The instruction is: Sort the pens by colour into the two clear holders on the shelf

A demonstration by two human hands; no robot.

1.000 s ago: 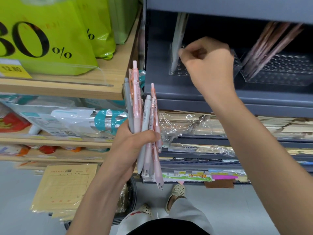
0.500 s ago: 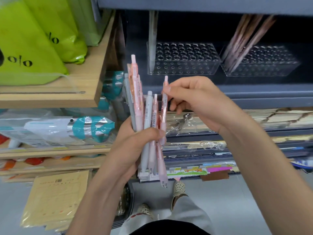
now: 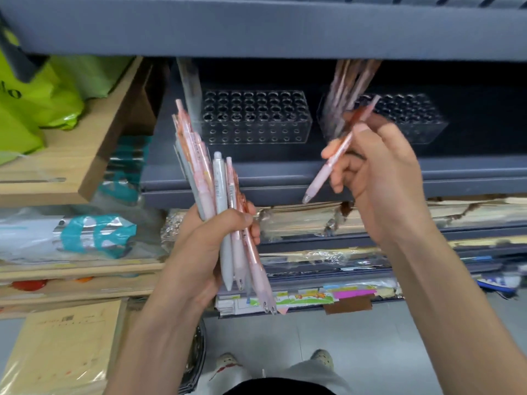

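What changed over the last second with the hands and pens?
The right hand left the left holder, came down to the bundle, pulled one pink pen out and now carries it up-right toward the right holder. Unchanged: the left hand grips the bundle of pens; a grey pen stands in the left holder and pink pens in the right.

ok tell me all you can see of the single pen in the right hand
The pink pen is a slim click pen with a pale pink barrel, a clear tip and a darker reddish part near its upper end. The right hand pinches it mid-barrel. It slants, tip down-left, top up-right, in front of the right clear holder, not in any hole. It looks blurred.
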